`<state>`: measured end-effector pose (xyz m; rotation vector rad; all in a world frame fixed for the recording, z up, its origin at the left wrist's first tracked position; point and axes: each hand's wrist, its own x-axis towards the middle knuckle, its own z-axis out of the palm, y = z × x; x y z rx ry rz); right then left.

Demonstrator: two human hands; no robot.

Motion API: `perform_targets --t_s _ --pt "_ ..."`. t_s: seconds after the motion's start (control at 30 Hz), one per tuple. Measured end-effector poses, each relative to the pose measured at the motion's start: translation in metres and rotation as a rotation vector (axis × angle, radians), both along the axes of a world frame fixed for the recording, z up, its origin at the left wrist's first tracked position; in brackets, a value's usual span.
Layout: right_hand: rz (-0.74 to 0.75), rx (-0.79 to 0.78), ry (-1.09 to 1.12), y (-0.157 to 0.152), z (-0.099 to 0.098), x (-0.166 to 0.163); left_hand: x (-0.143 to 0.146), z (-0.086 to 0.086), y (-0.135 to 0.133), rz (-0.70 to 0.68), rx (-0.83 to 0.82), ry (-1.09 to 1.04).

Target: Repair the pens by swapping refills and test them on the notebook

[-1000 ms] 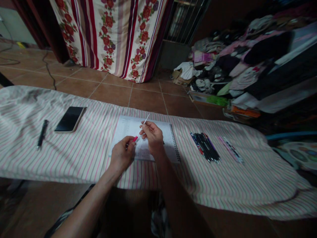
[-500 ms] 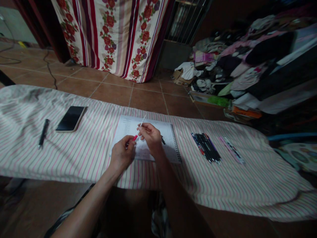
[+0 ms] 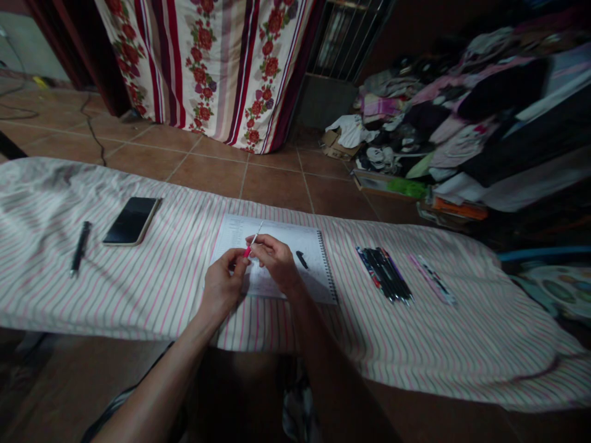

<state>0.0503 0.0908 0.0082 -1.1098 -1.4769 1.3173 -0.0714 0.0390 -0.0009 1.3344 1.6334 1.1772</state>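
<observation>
Head view: 2 hands point(image 3: 224, 283) point(image 3: 276, 261) angle inward above a notebook point(image 3: 311, 241), pinching a slim rod point(image 3: 255, 238).

Room to pass lies between phone point(image 3: 131, 220) and notebook point(image 3: 316, 274); bundled pens point(image 3: 385, 275) obstruct farther right.

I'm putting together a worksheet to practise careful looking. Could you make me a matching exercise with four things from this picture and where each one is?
Things
1. phone
2. small black piece
3. pink piece
4. bundle of pens

Places
A. on the notebook page, beside the right hand
B. right of the notebook, on the striped cloth
C. left of the notebook, near a lone black pen
D. at the fingertips of the left hand

Pairs: 1-C, 2-A, 3-D, 4-B
</observation>
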Motion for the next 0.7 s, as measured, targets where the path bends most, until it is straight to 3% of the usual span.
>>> perform_targets --t_s 0.3,0.53,0.7 --pt "0.057 0.004 -0.05 0.0 -0.003 -0.003 0.0 0.0 -0.001 0.028 0.008 -0.002" --pt "0.01 -0.019 -0.015 0.002 -0.009 -0.007 0.002 0.005 -0.005 0.022 0.028 0.008" --pt "-0.093 -0.085 0.051 0.006 -0.013 -0.003 -0.001 0.01 -0.006 0.101 0.115 0.177"
